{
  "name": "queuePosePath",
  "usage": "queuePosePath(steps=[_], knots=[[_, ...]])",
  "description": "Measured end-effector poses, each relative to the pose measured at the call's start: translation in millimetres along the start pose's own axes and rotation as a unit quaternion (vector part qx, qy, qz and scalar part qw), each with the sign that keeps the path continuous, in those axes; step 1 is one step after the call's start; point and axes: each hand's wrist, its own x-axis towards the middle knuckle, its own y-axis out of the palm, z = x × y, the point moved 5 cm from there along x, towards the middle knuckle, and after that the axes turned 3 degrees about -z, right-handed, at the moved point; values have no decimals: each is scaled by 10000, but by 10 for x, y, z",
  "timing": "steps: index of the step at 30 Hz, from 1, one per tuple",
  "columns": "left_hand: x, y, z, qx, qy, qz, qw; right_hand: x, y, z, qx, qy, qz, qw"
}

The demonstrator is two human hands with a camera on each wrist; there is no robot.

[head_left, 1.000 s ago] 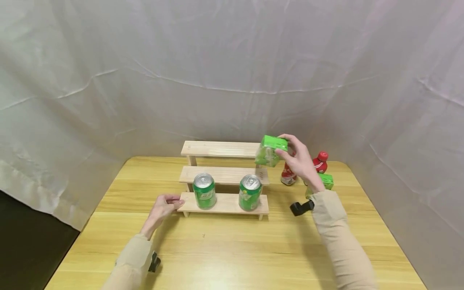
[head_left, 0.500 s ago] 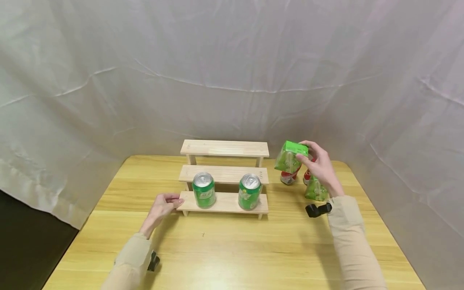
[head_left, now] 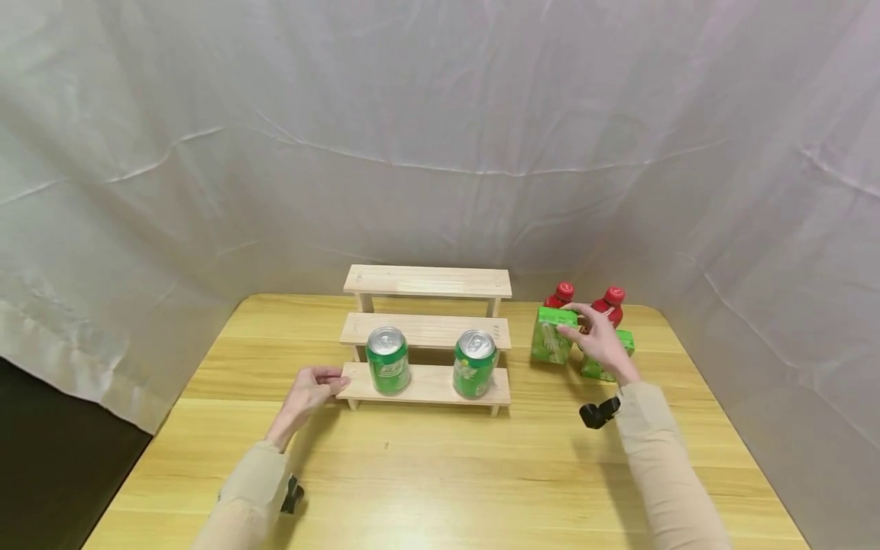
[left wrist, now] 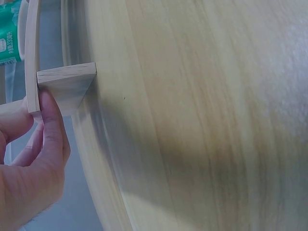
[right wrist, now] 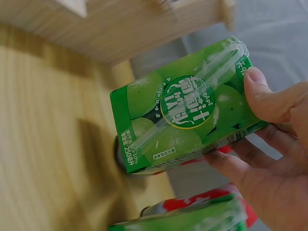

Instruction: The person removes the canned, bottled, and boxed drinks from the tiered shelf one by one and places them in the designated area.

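My left hand (head_left: 311,393) pinches the left end of the lowest step of a wooden three-tier display stand (head_left: 426,384); in the left wrist view thumb and fingers (left wrist: 50,120) close on the board's end beside its leg. Two green soda cans (head_left: 388,360) (head_left: 474,363) stand on that step. Right of the stand, my right hand (head_left: 596,336) grips a green grape juice carton (head_left: 552,336) near its top, with the straw (right wrist: 202,91) along its face in the right wrist view. A second juice carton (head_left: 598,368) stands behind the hand, partly hidden.
Two red-capped bottles (head_left: 564,292) (head_left: 610,304) stand at the back right, behind the cartons. The upper two steps (head_left: 426,281) of the stand bear nothing. A grey curtain (head_left: 440,153) encloses the wooden table (head_left: 440,473) at the back and sides.
My right hand has carried the juice carton rightward and down, from beside the top step to in front of the left bottle. The left hand stays on the stand.
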Motion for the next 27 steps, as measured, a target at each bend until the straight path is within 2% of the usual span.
queuePosePath(steps=[15,23,27], knots=[[4,14,2,-116,-84,72,9999,-21,89,-187,-391,109,289,9988],[9,9,25,-29,-104,51,9999,-65,73,-178,-351,304,510,9976],[11,12,32,-48,-103,61,9999,-93,73,-142,-190,354,448,9982]])
